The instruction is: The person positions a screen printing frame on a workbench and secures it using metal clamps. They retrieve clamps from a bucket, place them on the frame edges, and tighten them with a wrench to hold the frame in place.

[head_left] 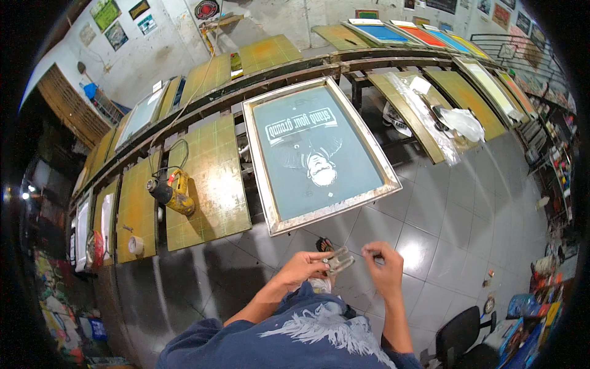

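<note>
My left hand [300, 268] is closed on a small grey metal bracket [340, 262] with prong-like parts, held in front of my body. Just right of it, my right hand [386, 268] is raised with thumb and fingers pinched together, apart from the bracket. Whether anything small sits in that pinch is too small to tell. Beyond both hands a wood-framed printing screen [337, 208] rests tilted on the rail, its grey-green mesh showing a white portrait and lettering upside down.
On the yellowish boards [212, 178] to the left lies a yellow and black power tool [178, 194] with a cord. A tape roll [136, 246] sits farther left. Plastic wrapping [464, 125] covers part of the right boards. An office chair [460, 335] stands at lower right.
</note>
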